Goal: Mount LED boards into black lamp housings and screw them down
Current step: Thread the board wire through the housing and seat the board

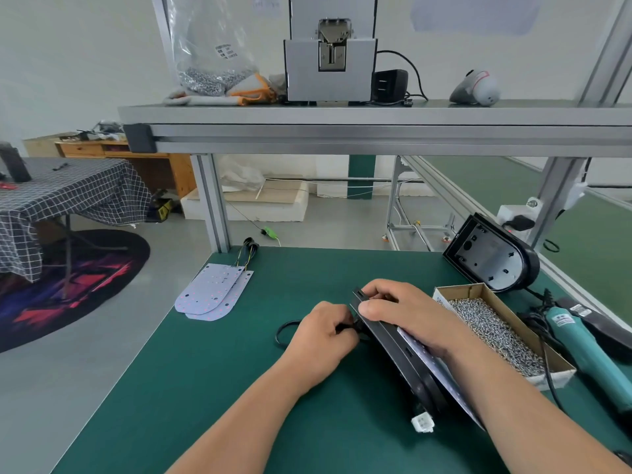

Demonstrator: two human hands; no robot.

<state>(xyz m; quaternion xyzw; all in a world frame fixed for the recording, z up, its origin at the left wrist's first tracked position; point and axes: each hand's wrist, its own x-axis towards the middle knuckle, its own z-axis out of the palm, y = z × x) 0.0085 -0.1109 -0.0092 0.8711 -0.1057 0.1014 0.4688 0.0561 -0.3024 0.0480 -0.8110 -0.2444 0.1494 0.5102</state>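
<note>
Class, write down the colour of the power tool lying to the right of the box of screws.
The power tool is teal, seen in the head view.

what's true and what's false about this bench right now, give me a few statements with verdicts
1. The right hand grips the top edge of a black lamp housing. True.
2. The cardboard box of screws sits left of both hands. False: the screw box lies right of the right forearm.
3. Two spare LED boards lie overlapped near the mat's left edge. True.
4. The left hand holds the teal screwdriver. False: the left hand pinches a black cable beside the housing, and the screwdriver lies on the mat at the right.
</note>
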